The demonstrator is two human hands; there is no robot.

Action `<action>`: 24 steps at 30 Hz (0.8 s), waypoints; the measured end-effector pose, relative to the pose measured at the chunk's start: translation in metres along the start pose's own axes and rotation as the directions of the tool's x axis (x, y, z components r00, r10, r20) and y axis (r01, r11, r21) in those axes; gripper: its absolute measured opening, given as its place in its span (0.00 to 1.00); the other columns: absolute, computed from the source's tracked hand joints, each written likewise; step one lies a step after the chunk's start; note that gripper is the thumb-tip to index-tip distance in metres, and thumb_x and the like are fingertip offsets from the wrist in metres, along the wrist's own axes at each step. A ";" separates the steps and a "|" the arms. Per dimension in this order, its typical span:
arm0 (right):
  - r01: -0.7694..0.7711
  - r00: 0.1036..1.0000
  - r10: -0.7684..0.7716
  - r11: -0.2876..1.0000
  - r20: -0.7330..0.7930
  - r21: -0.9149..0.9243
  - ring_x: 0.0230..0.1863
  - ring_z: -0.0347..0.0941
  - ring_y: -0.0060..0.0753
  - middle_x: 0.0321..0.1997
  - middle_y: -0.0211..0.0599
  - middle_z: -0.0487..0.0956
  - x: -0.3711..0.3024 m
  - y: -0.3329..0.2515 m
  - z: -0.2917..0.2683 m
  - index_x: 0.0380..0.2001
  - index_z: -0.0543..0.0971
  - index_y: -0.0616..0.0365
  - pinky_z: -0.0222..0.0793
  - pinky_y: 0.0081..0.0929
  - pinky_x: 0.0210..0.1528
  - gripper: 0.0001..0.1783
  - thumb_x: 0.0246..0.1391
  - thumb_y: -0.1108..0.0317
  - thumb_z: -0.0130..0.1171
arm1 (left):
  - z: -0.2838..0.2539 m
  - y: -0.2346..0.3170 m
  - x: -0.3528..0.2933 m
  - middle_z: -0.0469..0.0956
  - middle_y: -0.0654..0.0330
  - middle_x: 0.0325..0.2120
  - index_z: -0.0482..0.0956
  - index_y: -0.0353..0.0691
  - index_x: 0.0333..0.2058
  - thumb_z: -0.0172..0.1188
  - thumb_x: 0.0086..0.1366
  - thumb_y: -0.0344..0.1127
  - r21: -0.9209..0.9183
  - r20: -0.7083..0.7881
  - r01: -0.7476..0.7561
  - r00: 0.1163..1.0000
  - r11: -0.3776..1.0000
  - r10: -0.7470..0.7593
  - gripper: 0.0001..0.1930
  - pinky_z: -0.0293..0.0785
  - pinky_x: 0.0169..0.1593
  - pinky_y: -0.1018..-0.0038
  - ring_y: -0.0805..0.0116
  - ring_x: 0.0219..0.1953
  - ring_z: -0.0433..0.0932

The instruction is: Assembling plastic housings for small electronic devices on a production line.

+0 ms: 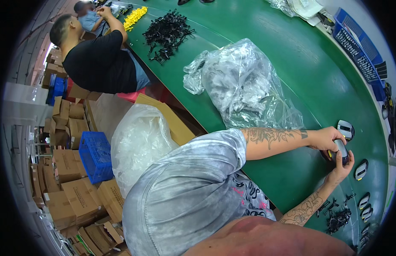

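Both my hands meet over the green conveyor table (292, 77) at the right. My left hand (325, 138), on a tattooed forearm, grips a small dark oval casing with a grey face (341, 149) from above. My right hand (344, 165) cups the same casing from below, fingers curled around its end. Another grey-faced oval casing (346, 129) lies on the belt just beyond my left hand. More such casings (361, 170) lie in a row toward the near edge (363, 200). A small heap of black plastic parts (338, 218) sits beside my right forearm.
A crumpled clear plastic bag (245, 85) lies on the belt left of my hands. Further along are a pile of black parts (168, 29) and yellow parts (135, 17), where a person in a black shirt (99, 62) sits. Blue trays (356, 42), a blue basket (95, 155), cardboard boxes (74, 192).
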State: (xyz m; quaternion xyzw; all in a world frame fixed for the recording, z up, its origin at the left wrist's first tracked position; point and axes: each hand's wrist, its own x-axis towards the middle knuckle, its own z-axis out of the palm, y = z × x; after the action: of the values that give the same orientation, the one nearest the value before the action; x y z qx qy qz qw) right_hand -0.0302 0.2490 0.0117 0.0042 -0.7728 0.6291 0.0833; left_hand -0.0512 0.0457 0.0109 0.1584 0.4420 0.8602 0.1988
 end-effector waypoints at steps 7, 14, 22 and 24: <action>0.008 1.000 -0.007 1.000 -0.023 0.028 0.60 0.71 0.35 0.61 0.45 0.72 -0.007 -0.012 0.011 0.62 0.69 0.65 0.67 0.31 0.63 0.32 0.61 0.67 0.70 | -0.001 0.005 -0.003 0.78 0.45 0.48 0.71 0.25 0.58 0.54 0.64 0.17 -0.068 -0.029 -0.015 0.999 0.998 0.013 0.22 0.91 0.42 0.57 0.55 0.44 0.85; 0.208 0.974 -0.220 0.965 0.059 0.160 0.64 0.71 0.40 0.64 0.48 0.71 -0.004 0.006 0.000 0.67 0.64 0.66 0.67 0.36 0.67 0.29 0.67 0.72 0.60 | -0.002 0.018 -0.003 0.78 0.47 0.45 0.71 0.28 0.56 0.51 0.65 0.17 -0.468 -0.075 0.101 0.985 0.878 -0.153 0.20 0.90 0.42 0.48 0.47 0.45 0.85; 0.036 0.990 0.019 0.923 -0.139 0.383 0.47 0.77 0.31 0.47 0.37 0.76 0.003 0.010 -0.004 0.55 0.72 0.63 0.76 0.30 0.51 0.16 0.71 0.67 0.57 | -0.001 0.010 -0.005 0.77 0.56 0.46 0.72 0.34 0.58 0.63 0.49 0.18 0.415 0.070 -0.126 0.992 0.901 0.107 0.33 0.78 0.48 0.73 0.68 0.45 0.79; 0.012 0.987 0.047 0.933 -0.153 0.360 0.48 0.76 0.29 0.47 0.37 0.76 0.007 0.017 -0.003 0.55 0.72 0.64 0.76 0.29 0.51 0.16 0.70 0.66 0.57 | 0.004 -0.002 -0.006 0.71 0.49 0.51 0.69 0.35 0.59 0.68 0.45 0.21 0.648 0.093 -0.333 0.928 0.685 0.362 0.38 0.74 0.57 0.69 0.58 0.55 0.74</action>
State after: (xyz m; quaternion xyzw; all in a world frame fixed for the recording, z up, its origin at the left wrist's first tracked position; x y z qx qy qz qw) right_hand -0.0381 0.2566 -0.0037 -0.0377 -0.6354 0.7590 0.1369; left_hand -0.0432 0.0469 0.0109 0.2802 0.6798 0.6763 -0.0448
